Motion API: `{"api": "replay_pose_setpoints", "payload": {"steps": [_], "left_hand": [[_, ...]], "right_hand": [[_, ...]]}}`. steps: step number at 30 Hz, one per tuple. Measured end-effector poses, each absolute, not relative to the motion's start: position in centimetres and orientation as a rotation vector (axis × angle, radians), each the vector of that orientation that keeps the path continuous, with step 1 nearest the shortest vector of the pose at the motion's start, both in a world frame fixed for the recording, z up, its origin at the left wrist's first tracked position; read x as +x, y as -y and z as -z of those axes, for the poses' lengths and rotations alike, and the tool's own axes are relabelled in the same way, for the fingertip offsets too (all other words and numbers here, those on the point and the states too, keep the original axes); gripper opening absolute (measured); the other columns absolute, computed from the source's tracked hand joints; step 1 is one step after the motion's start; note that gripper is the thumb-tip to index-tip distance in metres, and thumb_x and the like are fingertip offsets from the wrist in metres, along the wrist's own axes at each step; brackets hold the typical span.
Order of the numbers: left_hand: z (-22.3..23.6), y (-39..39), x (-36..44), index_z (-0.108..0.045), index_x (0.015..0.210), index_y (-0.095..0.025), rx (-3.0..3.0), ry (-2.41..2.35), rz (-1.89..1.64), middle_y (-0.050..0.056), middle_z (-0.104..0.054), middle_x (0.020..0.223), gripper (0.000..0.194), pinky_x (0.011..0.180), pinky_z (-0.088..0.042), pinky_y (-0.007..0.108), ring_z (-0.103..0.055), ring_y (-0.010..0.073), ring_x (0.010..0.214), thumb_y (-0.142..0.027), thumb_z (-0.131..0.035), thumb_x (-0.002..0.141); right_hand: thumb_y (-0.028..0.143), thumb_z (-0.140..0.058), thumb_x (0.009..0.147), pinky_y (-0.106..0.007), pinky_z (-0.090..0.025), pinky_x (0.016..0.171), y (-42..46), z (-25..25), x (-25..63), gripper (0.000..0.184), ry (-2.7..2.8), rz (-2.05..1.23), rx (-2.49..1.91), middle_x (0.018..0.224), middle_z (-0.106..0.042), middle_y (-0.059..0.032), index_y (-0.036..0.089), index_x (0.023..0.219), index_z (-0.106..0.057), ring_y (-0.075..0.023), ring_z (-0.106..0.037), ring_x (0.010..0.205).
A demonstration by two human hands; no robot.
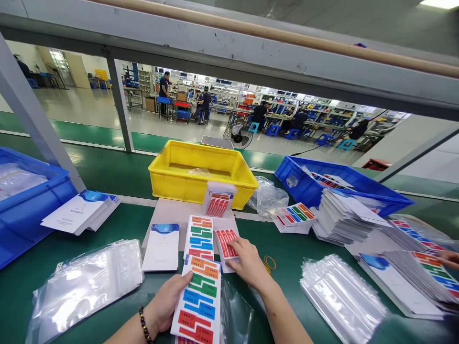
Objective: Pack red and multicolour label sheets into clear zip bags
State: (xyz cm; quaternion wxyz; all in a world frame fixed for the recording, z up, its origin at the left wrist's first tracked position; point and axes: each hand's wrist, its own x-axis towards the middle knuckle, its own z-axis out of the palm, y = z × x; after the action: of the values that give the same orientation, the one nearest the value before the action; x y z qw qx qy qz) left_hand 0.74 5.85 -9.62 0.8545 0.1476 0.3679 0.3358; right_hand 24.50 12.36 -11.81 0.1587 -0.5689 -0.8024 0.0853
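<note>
My left hand [166, 302] is closed around a long sheet of orange, green, blue and red labels [199, 298], its thumb pressing on the face. Under that sheet lies a clear plastic bag [234, 315], with other layers partly hidden. My right hand [247, 260] has bent fingers and thumb on a small stack of red label sheets [224, 242], pinching at its right edge. Just above my left hand rests a stack of multicoloured label sheets [201, 234]. Left of it is a pile of white booklets with blue tops [160, 251]. Rubber bands [269, 263] lie beside my right wrist.
A yellow bin [202, 184] stands behind, with more red label sheets [218, 204] propped before it. Clear bags [89, 282] lie left, others [340, 296] right. Blue bins [32, 205] [297, 184] flank the bench. Another person's hand [450, 258] reaches in beside stacked booklets. A frame bar crosses overhead.
</note>
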Motion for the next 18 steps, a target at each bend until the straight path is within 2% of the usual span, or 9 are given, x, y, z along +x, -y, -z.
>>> {"api": "replay_pose_setpoints", "payload": {"steps": [6,10,14,16,18], "left_hand": [[9.2,-6.0,0.4,-0.066,0.082,-0.006,0.315,-0.790,-0.731,0.013,-0.074,0.077,0.035,0.074,-0.051,0.034,-0.070,0.0251,0.071,-0.038,-0.071,0.069],[10.1,-6.2,0.4,-0.065,0.091,-0.005,0.298,-0.774,-0.770,0.015,-0.073,0.083,0.035,0.080,-0.050,0.038,-0.069,0.0272,0.077,-0.036,-0.066,0.075],[10.9,-6.2,0.5,-0.063,0.099,-0.005,0.257,-0.761,-0.774,0.015,-0.073,0.084,0.039,0.083,-0.049,0.040,-0.069,0.0279,0.079,-0.038,-0.059,0.079],[11.1,-6.2,0.7,-0.062,0.100,-0.005,0.227,-0.751,-0.787,0.015,-0.073,0.085,0.041,0.084,-0.048,0.041,-0.069,0.0279,0.079,-0.041,-0.057,0.080],[11.2,-6.2,0.9,-0.062,0.099,-0.005,0.215,-0.724,-0.819,0.015,-0.073,0.087,0.042,0.086,-0.047,0.042,-0.068,0.0285,0.084,-0.042,-0.056,0.080]], "right_hand": [[0.023,-0.055,0.079,-0.038,-0.041,0.081,-12.5,11.6,25.0,0.019,2.321,-0.267,-1.561,0.100,-0.062,-0.0061,0.021,0.097,-0.063,-0.0222,-0.055,0.093],[0.015,-0.043,0.079,-0.033,-0.047,0.077,-13.1,12.5,25.8,0.028,2.238,-0.198,-1.438,0.094,-0.065,-0.0058,0.020,0.092,-0.067,-0.0193,-0.060,0.087],[0.015,-0.036,0.085,-0.039,-0.047,0.082,-11.9,11.6,24.9,0.034,1.991,0.012,-1.401,0.103,-0.061,-0.0104,0.019,0.104,-0.063,-0.0218,-0.058,0.094],[0.014,-0.043,0.085,-0.041,-0.046,0.082,-10.0,10.4,23.4,0.033,1.842,0.208,-1.227,0.106,-0.059,-0.0110,0.022,0.113,-0.058,-0.0238,-0.056,0.096],[0.010,-0.048,0.082,-0.041,-0.047,0.076,-7.9,9.4,21.3,0.041,1.930,0.277,-1.013,0.101,-0.061,-0.0096,0.026,0.119,-0.053,-0.0249,-0.057,0.093]]}}
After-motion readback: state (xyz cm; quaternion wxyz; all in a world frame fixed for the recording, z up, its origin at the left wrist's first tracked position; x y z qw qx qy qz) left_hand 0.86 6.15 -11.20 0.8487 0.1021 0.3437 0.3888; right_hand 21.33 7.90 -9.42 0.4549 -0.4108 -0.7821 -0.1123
